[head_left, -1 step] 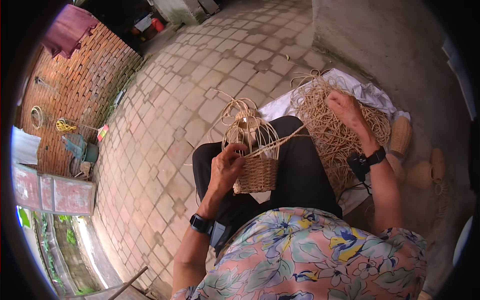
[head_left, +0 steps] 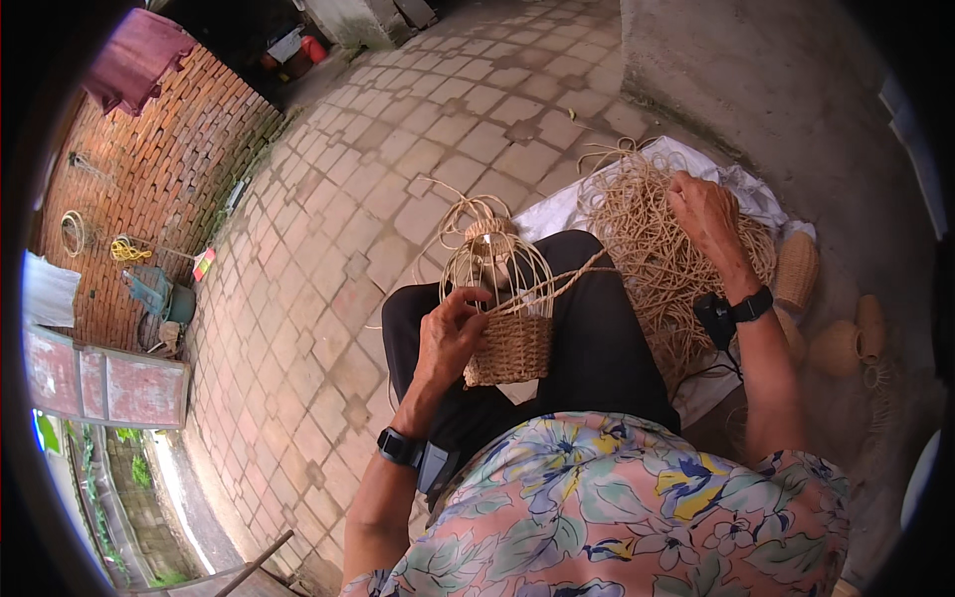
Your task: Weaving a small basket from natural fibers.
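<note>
A small woven basket (head_left: 515,353) of tan cord sits on my lap between my dark-trousered knees. Its lower wall is tightly woven, while loose upright strands (head_left: 542,271) bend in above it around a light-coloured inner form. At the upper left of the basket wall, my left hand (head_left: 453,333) grips it with bent fingers. One cord end (head_left: 592,267) sticks out from the basket toward the right. Over a big tangled pile of cord (head_left: 637,244), my right hand (head_left: 706,214) is raised with curled fingers; what they hold, if anything, cannot be made out.
A white sheet (head_left: 547,219) lies under the cord pile. Several woven pieces, among them a tall one (head_left: 798,271) and a rounded one (head_left: 834,348), lie at the right. Paving stones (head_left: 318,279) cover the ground; a brick wall (head_left: 149,169) stands at the left.
My right hand has shifted a little to the right and turned over the cord pile. The cord end by the basket has slackened slightly. My left hand stays on the basket.
</note>
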The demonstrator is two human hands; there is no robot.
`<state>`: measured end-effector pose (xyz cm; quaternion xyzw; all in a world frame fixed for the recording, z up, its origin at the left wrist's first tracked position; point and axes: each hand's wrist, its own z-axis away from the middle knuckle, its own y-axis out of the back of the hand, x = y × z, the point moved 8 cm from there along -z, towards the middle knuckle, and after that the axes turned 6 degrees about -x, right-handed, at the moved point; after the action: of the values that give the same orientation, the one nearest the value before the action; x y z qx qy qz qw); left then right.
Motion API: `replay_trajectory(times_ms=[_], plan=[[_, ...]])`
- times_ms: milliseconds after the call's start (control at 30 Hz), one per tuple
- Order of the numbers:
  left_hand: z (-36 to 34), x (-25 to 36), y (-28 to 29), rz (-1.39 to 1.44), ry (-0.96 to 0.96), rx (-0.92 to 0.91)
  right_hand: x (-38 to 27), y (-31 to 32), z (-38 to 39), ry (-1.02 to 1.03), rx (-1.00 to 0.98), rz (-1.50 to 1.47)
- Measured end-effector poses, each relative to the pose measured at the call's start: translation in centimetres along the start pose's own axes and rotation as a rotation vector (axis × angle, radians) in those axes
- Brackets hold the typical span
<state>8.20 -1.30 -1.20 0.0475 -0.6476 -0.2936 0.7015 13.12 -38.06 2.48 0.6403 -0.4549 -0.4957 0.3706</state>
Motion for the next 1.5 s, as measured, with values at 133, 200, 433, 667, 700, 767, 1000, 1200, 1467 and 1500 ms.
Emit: replay_trajectory(times_ms=[133,200,433,667,700,767,1000,1200,1467,1500], plan=[[0.1,-0.3,-0.5,0.048,0.035,0.0,-8.3,0.9,0.6,0.353,0.091,-0.216],[0.1,-0.1,-0.5,0.045,0.051,-0.003,-14.1,-2.6,2.0,0.54,-0.109,-0.475],[-0.2,0.9,-0.5,-0.079,0.077,-0.077,-20.1,-5.5,3.7,0.707,-0.134,-0.322],[0.7,-0.3,-0.1,-0.117,0.001,0.114,-17.2,-12.2,9.6,-0.155,-1.066,-1.318],[1.1,-0.4,0.0,-0.072,0.014,0.123,-16.3,-13.3,10.3,-0.321,-1.077,-1.499],[1.7,-0.7,-0.1,-0.028,0.029,0.132,-15.9,-13.9,9.5,-0.371,-0.93,-1.727],[2.8,-1.9,0.0,0.046,-0.061,0.219,-17.5,-13.3,6.6,-0.303,-0.678,-1.921],[2.9,-3.3,0.2,0.172,0.018,0.263,-18.4,-13.0,5.9,-0.272,-0.604,-1.783],[1.9,-2.6,0.2,-0.056,0.021,0.222,-23.8,-11.2,-0.1,0.232,-0.417,-1.039],[1.9,-2.5,0.4,-0.056,0.021,0.222,-24.8,-9.9,-0.3,0.386,-0.236,-0.663]])
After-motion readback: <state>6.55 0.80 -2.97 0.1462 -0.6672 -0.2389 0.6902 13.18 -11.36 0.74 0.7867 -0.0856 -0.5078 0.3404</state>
